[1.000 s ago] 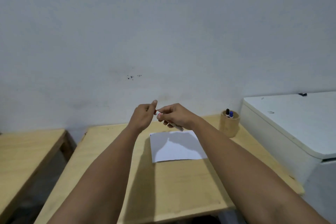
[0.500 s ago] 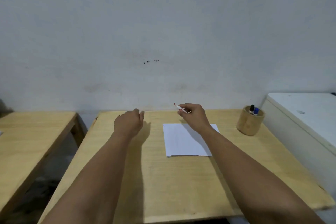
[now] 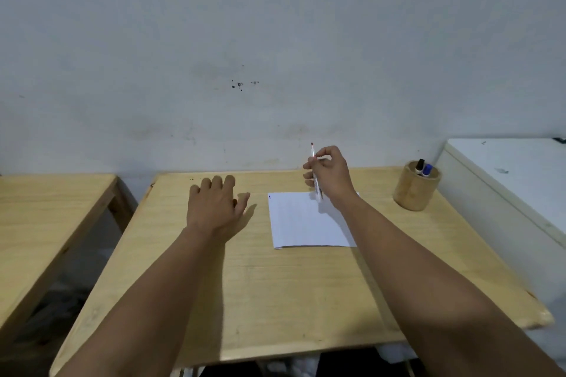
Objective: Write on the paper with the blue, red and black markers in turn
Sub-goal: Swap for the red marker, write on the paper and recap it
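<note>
The white paper (image 3: 303, 223) lies on the wooden table (image 3: 275, 300), with a tiny blue mark at its top-left corner. Above the paper's far edge, my right hand (image 3: 332, 176) grips the uncapped red marker (image 3: 313, 159), whose red tip points up towards the wall. My left hand (image 3: 214, 205) rests palm down on the table left of the paper, fingers stretched out; no cap shows in it. The black marker (image 3: 420, 164) and the blue marker (image 3: 427, 169) stand capped in a round wooden cup (image 3: 413, 193) at the table's far right.
A second wooden table (image 3: 46, 208) stands to the left across a narrow gap. A white cabinet (image 3: 505, 180) adjoins the table on the right. The grey wall runs along the table's far edge.
My hands parted after pulling at the marker's end. The left one dropped flat onto the table and spread its fingers. The right one turned the marker's red tip upward over the paper.
</note>
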`<state>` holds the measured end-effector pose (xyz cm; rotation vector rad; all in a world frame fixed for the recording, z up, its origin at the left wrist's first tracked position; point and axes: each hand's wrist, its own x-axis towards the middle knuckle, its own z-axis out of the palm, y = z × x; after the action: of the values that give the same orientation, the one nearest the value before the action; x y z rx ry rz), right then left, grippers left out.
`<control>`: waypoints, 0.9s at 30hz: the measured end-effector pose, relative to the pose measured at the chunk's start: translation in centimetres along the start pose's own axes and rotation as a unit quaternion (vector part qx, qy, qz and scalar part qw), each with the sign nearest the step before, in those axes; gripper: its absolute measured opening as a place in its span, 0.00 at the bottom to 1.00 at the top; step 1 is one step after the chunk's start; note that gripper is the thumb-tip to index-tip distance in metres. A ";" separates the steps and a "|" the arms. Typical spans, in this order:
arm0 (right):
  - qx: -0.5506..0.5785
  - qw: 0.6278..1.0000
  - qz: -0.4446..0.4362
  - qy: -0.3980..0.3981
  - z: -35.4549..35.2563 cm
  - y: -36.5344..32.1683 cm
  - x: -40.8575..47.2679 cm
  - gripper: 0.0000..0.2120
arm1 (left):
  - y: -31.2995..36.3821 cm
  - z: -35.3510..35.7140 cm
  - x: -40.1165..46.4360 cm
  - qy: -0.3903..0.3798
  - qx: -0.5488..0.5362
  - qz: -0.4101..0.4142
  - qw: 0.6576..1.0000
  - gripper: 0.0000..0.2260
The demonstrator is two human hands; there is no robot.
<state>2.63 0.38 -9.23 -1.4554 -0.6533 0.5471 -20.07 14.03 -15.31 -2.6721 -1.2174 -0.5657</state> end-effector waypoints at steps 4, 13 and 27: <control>0.159 0.984 0.079 -0.006 0.6 -1.5 -0.4 0.10 | 3.3 -1.3 -1.4 0.035 -0.115 0.126 0.985 0.23; 0.079 0.992 0.092 -0.045 2.2 -0.4 -1.1 0.12 | 5.2 1.7 -3.2 -0.166 -0.110 0.133 0.971 0.37; -0.038 0.998 0.042 -0.009 5.3 7.3 -1.6 0.12 | 3.7 2.1 -4.0 -0.162 -0.113 0.102 0.975 0.43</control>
<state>-1.79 3.47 -16.63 -1.5564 -0.6354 0.6071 -19.09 9.42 -18.77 -3.1303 -0.9770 -0.2557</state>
